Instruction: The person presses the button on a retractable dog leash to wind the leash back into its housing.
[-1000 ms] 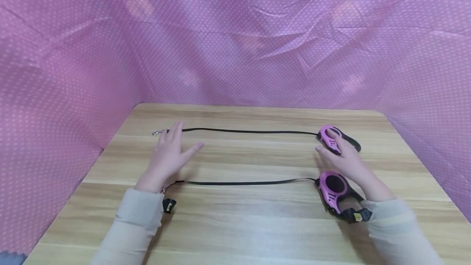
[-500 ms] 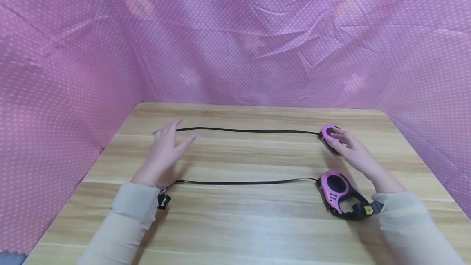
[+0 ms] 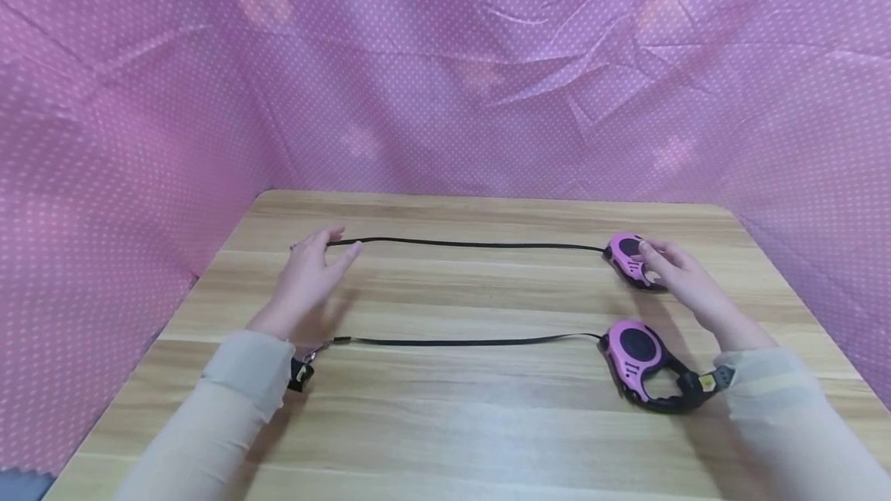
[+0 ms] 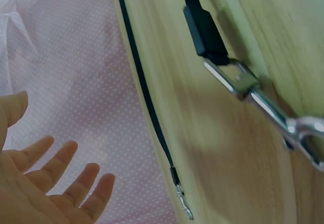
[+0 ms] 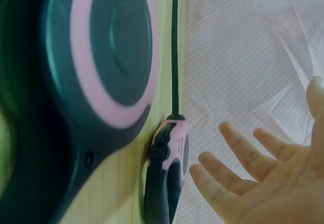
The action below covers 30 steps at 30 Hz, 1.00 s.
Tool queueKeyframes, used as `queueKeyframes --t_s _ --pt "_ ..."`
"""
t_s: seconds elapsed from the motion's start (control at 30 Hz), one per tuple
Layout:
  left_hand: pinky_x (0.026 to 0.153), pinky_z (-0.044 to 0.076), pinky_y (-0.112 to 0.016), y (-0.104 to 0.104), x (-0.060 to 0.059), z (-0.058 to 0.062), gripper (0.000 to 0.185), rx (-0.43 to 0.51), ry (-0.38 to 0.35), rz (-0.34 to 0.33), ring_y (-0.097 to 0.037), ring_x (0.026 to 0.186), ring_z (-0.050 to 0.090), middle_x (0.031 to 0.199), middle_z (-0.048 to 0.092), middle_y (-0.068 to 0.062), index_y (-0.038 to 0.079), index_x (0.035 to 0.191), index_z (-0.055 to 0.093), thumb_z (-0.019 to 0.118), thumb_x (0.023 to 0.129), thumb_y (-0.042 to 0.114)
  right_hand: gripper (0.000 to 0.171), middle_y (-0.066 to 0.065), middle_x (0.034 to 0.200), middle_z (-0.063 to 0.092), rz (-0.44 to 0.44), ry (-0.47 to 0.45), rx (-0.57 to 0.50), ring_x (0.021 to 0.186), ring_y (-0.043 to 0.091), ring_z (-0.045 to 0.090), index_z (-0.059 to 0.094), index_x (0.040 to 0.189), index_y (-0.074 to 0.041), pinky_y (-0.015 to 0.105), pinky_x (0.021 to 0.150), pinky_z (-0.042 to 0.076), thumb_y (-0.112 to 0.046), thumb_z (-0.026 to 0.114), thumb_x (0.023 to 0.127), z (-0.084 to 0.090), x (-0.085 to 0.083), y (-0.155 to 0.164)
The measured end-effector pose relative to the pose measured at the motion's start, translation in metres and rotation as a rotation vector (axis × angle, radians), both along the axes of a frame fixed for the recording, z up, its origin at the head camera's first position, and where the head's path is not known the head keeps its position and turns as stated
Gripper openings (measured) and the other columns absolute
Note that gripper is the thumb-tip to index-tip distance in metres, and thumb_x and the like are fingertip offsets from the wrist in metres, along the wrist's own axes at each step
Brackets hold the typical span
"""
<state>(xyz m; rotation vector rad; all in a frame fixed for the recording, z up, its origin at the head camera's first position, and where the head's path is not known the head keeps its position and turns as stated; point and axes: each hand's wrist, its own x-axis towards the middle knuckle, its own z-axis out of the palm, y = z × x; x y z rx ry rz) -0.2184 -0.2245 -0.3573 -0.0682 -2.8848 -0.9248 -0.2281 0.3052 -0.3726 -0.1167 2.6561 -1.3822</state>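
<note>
Two retractable dog leashes lie on the table, both with pink and black handles on the right and black straps stretched left. My left hand (image 3: 299, 284), fingers spread, hovers near the clip end of the far strap (image 3: 473, 244). In the left wrist view that metal clip (image 4: 184, 203) lies apart from the fingers. Over the far leash handle (image 3: 619, 255) is my right hand (image 3: 685, 284), fingers loosely bent and partly covering it. The right wrist view shows a gap between the fingers and that handle. The near leash handle (image 3: 629, 368) lies beside my right wrist; its clip (image 4: 258, 97) is beside my left wrist.
The light wood table (image 3: 473, 439) carries both leashes. Pink dotted cloth (image 3: 445, 99) hangs behind it and along both sides. Small black devices are strapped at both wrists, close to the near leash's two ends.
My right hand has shifted rightward, showing more of the near handle. My left hand has drifted slightly left and towards me. Both leashes lie where they were.
</note>
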Motion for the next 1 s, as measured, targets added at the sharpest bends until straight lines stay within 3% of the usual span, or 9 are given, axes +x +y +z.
queueKeyframes --t_s 0.1,0.2,0.3,0.4,0.47,0.73,0.9,1.0 --pt "0.110 0.035 -0.059 -0.001 -0.002 -0.001 0.073 0.048 -0.017 -0.003 -0.041 0.136 0.043 0.148 0.048 -0.017 0.008 0.148 0.041 0.044 0.098 0.062 0.071 0.039 0.144 0.040 0.013 0.000 0.009 0.128 0.042 0.046 0.021 0.149 0.013 0.051 0.108 0.041 -0.045 0.025 0.108 -0.002 -0.002 0.004" --pt "0.106 0.041 -0.056 -0.002 -0.005 -0.002 0.066 0.106 -0.030 -0.017 -0.040 0.130 0.050 0.144 0.052 -0.018 0.008 0.146 0.044 0.046 0.100 0.056 0.069 0.038 0.139 0.047 0.021 0.017 0.023 0.111 0.013 0.058 0.024 0.147 0.014 0.032 0.097 0.050 -0.043 0.025 0.108 -0.004 -0.002 0.009" --pt "0.106 0.042 -0.055 -0.003 -0.007 -0.004 0.061 0.156 -0.039 -0.026 -0.040 0.129 0.051 0.142 0.054 -0.018 0.008 0.144 0.046 0.047 0.101 0.051 0.068 0.018 0.124 0.064 0.027 0.033 -0.006 0.097 -0.009 0.053 0.026 0.146 0.015 0.019 0.086 0.050 -0.041 0.028 0.108 -0.005 -0.001 0.013" --pt "0.106 0.042 -0.055 -0.003 -0.008 -0.006 0.060 0.183 -0.048 -0.024 -0.038 0.128 0.051 0.142 0.054 -0.017 0.008 0.144 0.047 0.047 0.101 0.050 0.068 -0.014 0.106 0.066 0.042 0.044 -0.056 0.094 -0.011 0.055 0.024 0.145 0.017 0.017 0.084 0.050 -0.040 0.029 0.108 -0.007 -0.001 0.016" --pt "0.108 0.041 -0.055 -0.003 -0.009 -0.007 0.059 0.201 -0.058 -0.019 -0.038 0.128 0.050 0.141 0.054 -0.016 0.008 0.143 0.048 0.047 0.102 0.050 0.068 -0.028 0.099 0.061 0.047 0.044 -0.082 0.094 -0.010 0.057 0.023 0.145 0.018 0.016 0.083 0.050 -0.039 0.028 0.109 -0.008 -0.001 0.018" --pt "0.109 0.040 -0.051 -0.004 -0.011 -0.011 0.060 0.302 -0.148 0.028 -0.037 0.127 0.049 0.140 0.052 -0.019 0.006 0.143 0.047 0.048 0.102 0.049 0.070 -0.025 0.094 0.064 0.017 0.004 -0.085 0.090 -0.007 0.061 0.030 0.141 0.019 0.016 0.083 0.052 -0.042 0.029 0.108 -0.012 -0.005 0.026" --pt "0.109 0.041 -0.050 -0.006 -0.012 -0.014 0.059 0.322 -0.157 0.039 -0.036 0.124 0.052 0.139 0.053 -0.021 0.004 0.143 0.047 0.047 0.102 0.047 0.072 -0.025 0.092 0.065 -0.008 -0.021 -0.073 0.087 -0.005 0.063 0.033 0.139 0.020 0.016 0.081 0.053 -0.044 0.028 0.108 -0.015 -0.005 0.034" --pt "0.106 0.043 -0.049 -0.009 -0.013 -0.016 0.057 0.326 -0.154 0.043 -0.036 0.119 0.055 0.136 0.055 -0.021 0.003 0.142 0.047 0.046 0.103 0.045 0.074 -0.014 0.097 0.072 -0.038 -0.027 -0.037 0.086 -0.006 0.062 0.038 0.138 0.020 0.016 0.080 0.053 -0.047 0.029 0.107 -0.017 -0.005 0.038"
